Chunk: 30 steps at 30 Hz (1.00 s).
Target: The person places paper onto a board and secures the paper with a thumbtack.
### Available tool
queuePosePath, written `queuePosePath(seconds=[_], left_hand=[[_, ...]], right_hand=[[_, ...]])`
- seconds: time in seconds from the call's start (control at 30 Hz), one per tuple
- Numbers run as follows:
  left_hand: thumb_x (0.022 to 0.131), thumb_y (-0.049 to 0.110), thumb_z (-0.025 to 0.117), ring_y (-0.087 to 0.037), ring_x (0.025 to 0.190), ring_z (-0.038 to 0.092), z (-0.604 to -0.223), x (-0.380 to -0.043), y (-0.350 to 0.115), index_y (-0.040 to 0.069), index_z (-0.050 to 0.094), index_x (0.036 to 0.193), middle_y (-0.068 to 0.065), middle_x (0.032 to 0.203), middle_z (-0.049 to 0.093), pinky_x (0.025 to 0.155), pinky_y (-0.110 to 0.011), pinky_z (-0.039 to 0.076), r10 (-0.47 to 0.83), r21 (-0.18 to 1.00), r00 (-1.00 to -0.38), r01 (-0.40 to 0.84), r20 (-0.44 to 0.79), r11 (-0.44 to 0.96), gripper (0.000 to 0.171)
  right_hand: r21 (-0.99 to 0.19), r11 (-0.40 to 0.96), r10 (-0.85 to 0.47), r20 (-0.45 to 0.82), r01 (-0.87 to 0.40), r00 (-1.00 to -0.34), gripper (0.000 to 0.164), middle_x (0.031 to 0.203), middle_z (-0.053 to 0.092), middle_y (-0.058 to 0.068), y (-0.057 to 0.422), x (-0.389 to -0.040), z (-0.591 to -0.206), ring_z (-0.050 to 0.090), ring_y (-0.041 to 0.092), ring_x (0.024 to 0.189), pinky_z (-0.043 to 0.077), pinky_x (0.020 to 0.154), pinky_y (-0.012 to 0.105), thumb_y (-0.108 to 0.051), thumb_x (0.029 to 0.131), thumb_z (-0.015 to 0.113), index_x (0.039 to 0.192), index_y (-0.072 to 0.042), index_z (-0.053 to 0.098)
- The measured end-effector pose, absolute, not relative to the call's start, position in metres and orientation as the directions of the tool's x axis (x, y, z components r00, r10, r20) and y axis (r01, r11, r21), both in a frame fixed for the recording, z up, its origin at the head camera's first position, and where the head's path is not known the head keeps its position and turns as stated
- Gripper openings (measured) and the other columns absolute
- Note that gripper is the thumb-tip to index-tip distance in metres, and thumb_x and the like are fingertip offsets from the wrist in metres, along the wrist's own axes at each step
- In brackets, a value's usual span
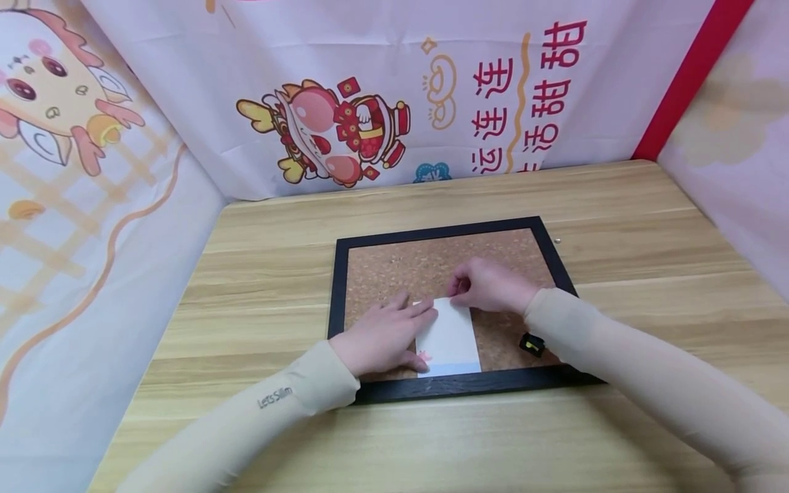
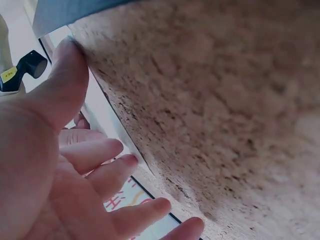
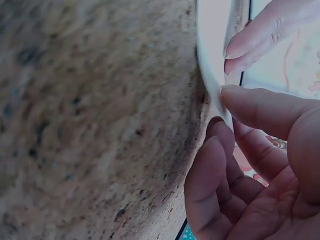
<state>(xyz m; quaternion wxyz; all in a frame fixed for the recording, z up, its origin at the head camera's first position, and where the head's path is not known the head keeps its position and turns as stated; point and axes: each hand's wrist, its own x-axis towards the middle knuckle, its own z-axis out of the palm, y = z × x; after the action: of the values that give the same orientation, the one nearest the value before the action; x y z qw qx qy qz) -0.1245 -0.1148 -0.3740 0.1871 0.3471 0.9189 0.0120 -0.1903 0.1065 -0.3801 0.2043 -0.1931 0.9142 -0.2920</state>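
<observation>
A white sheet of paper (image 1: 447, 335) with a pale blue strip and a small pink figure along its near edge lies on a black-framed corkboard (image 1: 401, 263). My left hand (image 1: 385, 337) rests on the sheet's left side with fingers spread, the thumb near its lower left corner. At the far right corner, my right hand (image 1: 490, 284) pinches the paper between thumb and fingers. In the right wrist view the paper edge (image 3: 212, 55) curves up slightly off the cork by the pinch. The left wrist view shows the left thumb (image 2: 72, 75) beside the board's frame.
The board lies on a wood-grain table (image 1: 271, 274). A tiny pale object (image 1: 557, 240) sits just right of the frame. A small black device (image 1: 532, 344) with a yellow mark is at the right wrist. Printed cloth (image 1: 382, 41) hangs behind and at both sides.
</observation>
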Motion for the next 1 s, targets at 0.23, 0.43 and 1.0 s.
queuePosePath(seconds=[0.23,0.43,1.0], left_hand=[[0.084,0.059,0.067,-0.041,0.148,0.015,-0.379,-0.123,-0.112,0.017,0.027,0.158,0.000,0.164,0.019,0.109,-0.063,0.027,0.595,0.124,-0.707,0.599,-0.383,0.791,0.095],[0.084,0.057,0.069,-0.041,0.147,0.015,-0.380,-0.123,-0.106,0.017,0.024,0.159,-0.001,0.164,0.018,0.109,-0.065,0.027,0.563,0.090,-0.723,0.581,-0.401,0.809,0.096],[0.084,0.056,0.071,-0.042,0.148,0.012,-0.372,-0.125,-0.099,0.007,0.017,0.159,-0.012,0.165,0.010,0.110,-0.067,0.019,0.530,0.053,-0.727,0.567,-0.437,0.822,0.105]], right_hand=[[-0.558,0.786,-0.471,-0.261,-0.267,-0.843,0.011,0.086,0.065,-0.001,0.103,-0.185,-0.385,0.057,0.020,0.080,0.047,0.072,0.035,-0.014,0.088,0.076,0.098,-0.017,0.074],[-0.546,0.788,-0.481,-0.253,-0.287,-0.839,0.015,0.090,0.065,0.000,0.107,-0.183,-0.383,0.057,0.020,0.082,0.047,0.074,0.036,-0.013,0.087,0.075,0.101,-0.017,0.073],[-0.487,0.818,-0.339,0.021,-0.306,-0.941,0.016,0.093,0.071,0.011,0.229,-0.241,-0.319,0.061,0.024,0.082,0.048,0.071,0.038,-0.013,0.094,0.067,0.101,-0.001,0.074]])
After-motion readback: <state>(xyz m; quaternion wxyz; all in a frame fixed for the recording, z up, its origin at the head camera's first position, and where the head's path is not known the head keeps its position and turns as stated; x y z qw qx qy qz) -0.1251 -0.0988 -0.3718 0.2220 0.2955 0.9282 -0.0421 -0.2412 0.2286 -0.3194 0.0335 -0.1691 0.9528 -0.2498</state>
